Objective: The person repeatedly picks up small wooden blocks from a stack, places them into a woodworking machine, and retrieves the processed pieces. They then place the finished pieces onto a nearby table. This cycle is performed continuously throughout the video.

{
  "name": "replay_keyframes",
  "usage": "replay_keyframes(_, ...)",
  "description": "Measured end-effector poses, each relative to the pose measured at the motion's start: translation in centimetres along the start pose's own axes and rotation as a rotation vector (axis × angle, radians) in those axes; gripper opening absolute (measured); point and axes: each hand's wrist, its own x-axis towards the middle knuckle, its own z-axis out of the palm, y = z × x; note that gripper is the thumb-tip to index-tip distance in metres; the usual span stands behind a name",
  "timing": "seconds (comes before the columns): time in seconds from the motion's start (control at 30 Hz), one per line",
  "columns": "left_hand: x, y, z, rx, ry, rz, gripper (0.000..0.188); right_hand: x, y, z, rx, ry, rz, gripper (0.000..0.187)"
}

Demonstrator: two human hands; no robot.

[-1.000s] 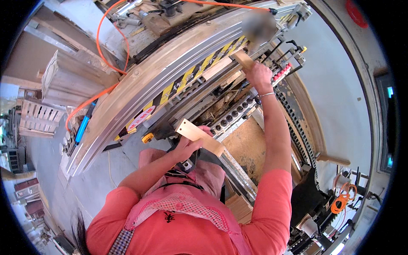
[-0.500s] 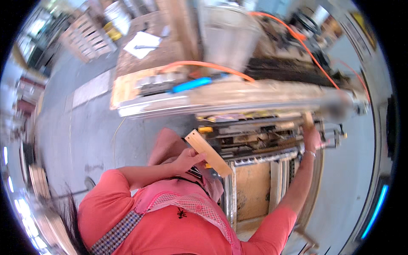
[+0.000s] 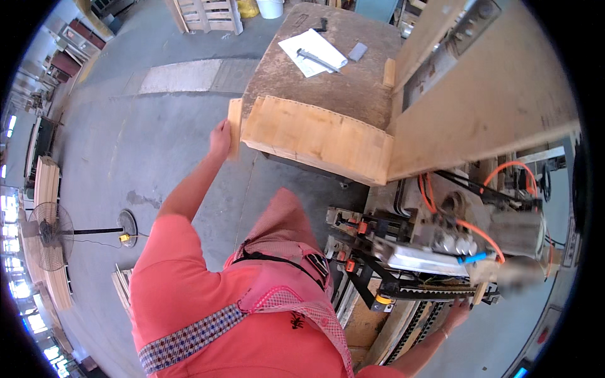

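Observation:
At the table's left end, my left hand (image 3: 220, 140) is closed around a short, pale wooden board (image 3: 235, 126), held upright beside a row of similar boards (image 3: 315, 135) on the tabletop. My right hand (image 3: 460, 313) is at the front right of a machine (image 3: 435, 252) with black rails and a chain. Its bent fingers meet the end of a small wooden piece (image 3: 480, 292), whose far part is hidden under the machine head.
The brown worktable (image 3: 265, 75) carries white paper (image 3: 309, 50) with a caliper (image 3: 318, 60) on it. A large wooden panel (image 3: 491, 94) stands at the right. Orange hoses (image 3: 482, 230) loop over the machine. A standing fan (image 3: 47, 236) is at the left.
My view has swung left. My left hand has carried its board from in front of my body out to the table's left end. The right hand stays by the machine.

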Motion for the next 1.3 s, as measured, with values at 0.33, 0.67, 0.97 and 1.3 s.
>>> replay_keyframes(0.33, 12.2, -8.6, 7.7, 0.338, -0.098, -0.165, 0.036, -15.6, 0.9, 0.0, -0.123, -0.120, 0.012, 0.022)
replay_keyframes(0.67, 16.7, -16.3, 8.4, 0.705, -0.203, 0.010, 0.040, -21.9, 3.3, -2.3, -0.337, -0.318, -0.102, 0.028)
replay_keyframes(0.97, 11.8, -8.8, 9.9, 0.445, -0.125, 0.385, 0.037, -21.0, 3.0, -2.8, -0.190, -0.146, 0.262, 0.028)
replay_keyframes(1.3, -27.8, 5.0, 14.6, 0.019, -1.055, 0.096, 0.016, -7.2, 9.8, -1.7, 0.207, 0.178, 0.160, 0.022)
